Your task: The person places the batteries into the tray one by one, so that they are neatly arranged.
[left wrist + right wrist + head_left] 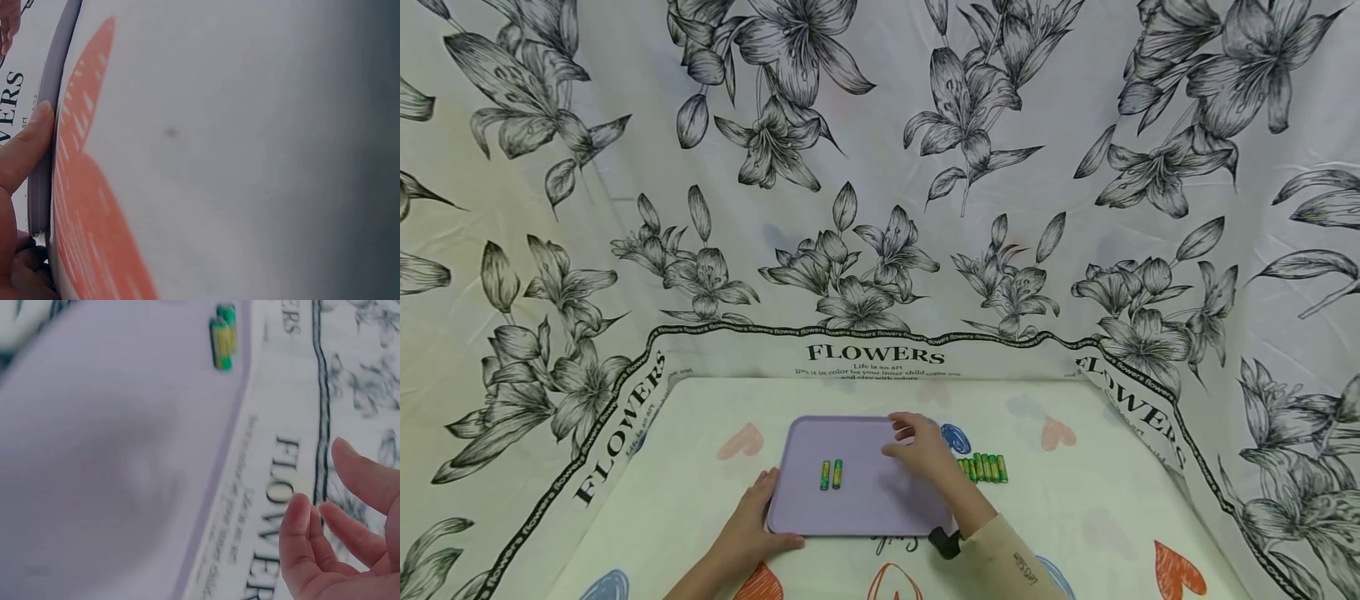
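- The tray [857, 500] lies on the table [1112, 508], at the lower centre of the head view.
- Two batteries [831, 474] lie side by side on the tray, left of its middle.
- A row of batteries [983, 467] lies on the table just right of the tray.
- The left hand [752, 525] rests at the tray's lower left corner.
- The right hand [925, 450] is over the tray's upper right part.

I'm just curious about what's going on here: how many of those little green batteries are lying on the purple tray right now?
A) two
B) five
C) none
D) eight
A: the head view shows two batteries lying side by side on the purple tray, while the other batteries lie in a row on the cloth, off the tray's right edge.
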`<state>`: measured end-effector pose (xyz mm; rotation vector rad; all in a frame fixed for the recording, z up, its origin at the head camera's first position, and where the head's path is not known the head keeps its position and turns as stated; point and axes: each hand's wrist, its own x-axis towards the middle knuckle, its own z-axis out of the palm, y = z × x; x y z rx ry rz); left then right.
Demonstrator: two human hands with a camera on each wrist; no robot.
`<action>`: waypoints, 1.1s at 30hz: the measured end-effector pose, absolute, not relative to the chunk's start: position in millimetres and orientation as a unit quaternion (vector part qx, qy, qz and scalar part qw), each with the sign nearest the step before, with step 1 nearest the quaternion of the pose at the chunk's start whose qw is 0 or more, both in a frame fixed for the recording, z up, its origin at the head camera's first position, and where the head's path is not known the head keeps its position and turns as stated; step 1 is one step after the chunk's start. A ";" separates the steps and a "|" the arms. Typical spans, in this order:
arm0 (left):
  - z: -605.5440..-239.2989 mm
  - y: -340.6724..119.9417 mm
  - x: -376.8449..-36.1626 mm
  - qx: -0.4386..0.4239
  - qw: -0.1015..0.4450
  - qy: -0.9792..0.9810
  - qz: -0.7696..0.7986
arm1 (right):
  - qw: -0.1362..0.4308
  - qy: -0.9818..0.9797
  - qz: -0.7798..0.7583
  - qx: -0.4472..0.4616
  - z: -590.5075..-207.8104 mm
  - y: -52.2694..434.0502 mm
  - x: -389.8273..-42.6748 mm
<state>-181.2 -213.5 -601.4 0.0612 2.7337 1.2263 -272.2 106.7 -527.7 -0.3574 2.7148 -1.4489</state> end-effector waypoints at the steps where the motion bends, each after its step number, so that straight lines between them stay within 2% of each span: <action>1: -601.5 -214.0 -181.5 0.021 0.074 0.909 0.409 | 0.013 0.877 -0.466 -0.111 -524.4 113.0 -271.8; 7: -601.7 -217.4 -183.6 0.024 0.069 0.914 0.400 | -0.034 0.883 -0.463 -0.072 -507.9 153.2 -267.4; 13: -601.2 -217.9 -184.4 0.026 0.062 0.912 0.404 | -0.039 0.889 -0.453 -0.051 -510.1 198.2 -265.5; 20: -605.1 -213.7 -184.4 0.028 0.071 0.907 0.414 | 0.012 0.912 -0.407 -0.045 -530.8 251.5 -259.5; 27: -603.1 -212.3 -184.0 0.028 0.062 0.910 0.409 | 0.084 0.924 -0.371 -0.042 -553.1 279.3 -251.9; 33: -604.1 -213.8 -182.0 0.020 0.067 0.904 0.422 | 0.090 0.927 -0.363 -0.036 -567.5 286.8 -252.5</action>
